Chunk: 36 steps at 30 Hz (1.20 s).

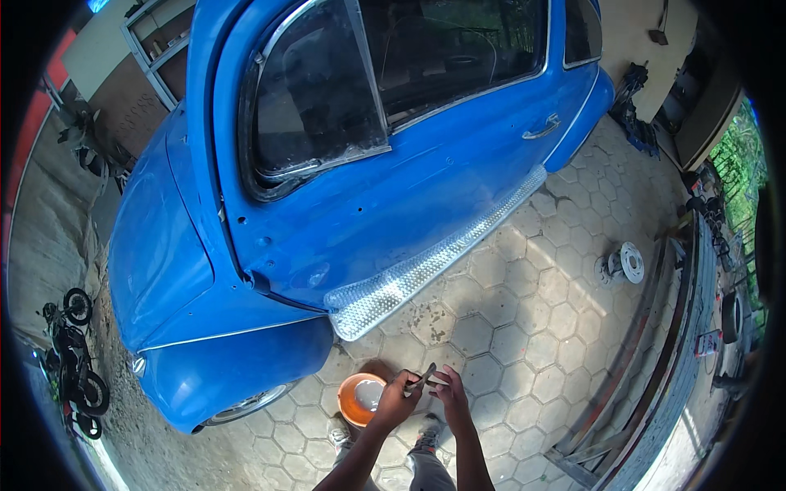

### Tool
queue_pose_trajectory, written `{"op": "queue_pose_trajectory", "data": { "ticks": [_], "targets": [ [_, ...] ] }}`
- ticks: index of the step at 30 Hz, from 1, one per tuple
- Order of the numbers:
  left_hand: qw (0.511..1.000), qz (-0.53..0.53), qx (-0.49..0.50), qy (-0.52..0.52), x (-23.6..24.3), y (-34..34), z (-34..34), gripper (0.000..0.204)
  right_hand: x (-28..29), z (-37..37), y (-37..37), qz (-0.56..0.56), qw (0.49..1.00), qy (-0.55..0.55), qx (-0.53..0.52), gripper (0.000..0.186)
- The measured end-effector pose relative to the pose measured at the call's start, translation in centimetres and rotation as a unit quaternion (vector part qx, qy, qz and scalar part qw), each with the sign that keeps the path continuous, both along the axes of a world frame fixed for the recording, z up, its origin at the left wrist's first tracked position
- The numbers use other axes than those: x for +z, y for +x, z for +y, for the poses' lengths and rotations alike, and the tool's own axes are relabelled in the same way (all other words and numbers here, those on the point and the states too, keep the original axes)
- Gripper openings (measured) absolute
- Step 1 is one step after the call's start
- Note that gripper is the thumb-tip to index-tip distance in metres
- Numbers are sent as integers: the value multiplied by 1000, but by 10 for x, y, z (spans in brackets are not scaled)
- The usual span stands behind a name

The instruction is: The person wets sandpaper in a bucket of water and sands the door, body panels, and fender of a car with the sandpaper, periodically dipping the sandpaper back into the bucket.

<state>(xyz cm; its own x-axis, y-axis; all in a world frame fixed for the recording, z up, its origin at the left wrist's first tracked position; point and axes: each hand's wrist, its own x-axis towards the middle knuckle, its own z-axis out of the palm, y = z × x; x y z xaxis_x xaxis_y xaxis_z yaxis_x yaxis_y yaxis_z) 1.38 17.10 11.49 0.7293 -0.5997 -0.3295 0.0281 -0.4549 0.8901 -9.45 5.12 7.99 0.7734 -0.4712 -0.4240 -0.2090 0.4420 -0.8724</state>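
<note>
My left hand [398,396] grips a small, thin, greyish strip [428,376], perhaps sandpaper or a flat tool; I cannot make out which. My right hand [449,388] has its fingers curled at the strip's other side, pinching it. Just below and left of my hands an orange bucket [347,401] with whitish contents stands on the paving by my feet. Beyond it is a blue car [426,196] with a shiny dimpled metal running board [385,303] along its lower side.
Hexagonal pavers [524,327] surround me. A white wheel rim [629,263] and long wooden planks [696,270] lie to the right, with a tire [731,319] behind them. A dark motorcycle [75,368] stands at the left, and shelving [151,37] is behind the car.
</note>
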Motion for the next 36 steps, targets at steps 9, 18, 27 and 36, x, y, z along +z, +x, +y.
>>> {"op": "queue_pose_trajectory", "data": {
  "ticks": [9, 18, 27, 36],
  "targets": [
    [996, 32, 79, -36, -1, 92, 118, 19, 0, 130, 111, -30, 991, 131, -28, 48],
    [998, -21, 55, -12, 52, 202, 261, 14, 2, 274, 218, -96, 988, 78, -94, 35],
    [999, -28, 28, 3, 99, 265, 326, 15, 72, 286, 284, -164, 919, -349, 79, 18],
    [947, -251, 199, 1, 95, 286, 320, 7, 92, 302, 332, -63, 906, -416, -48, 28]
  ]
}}
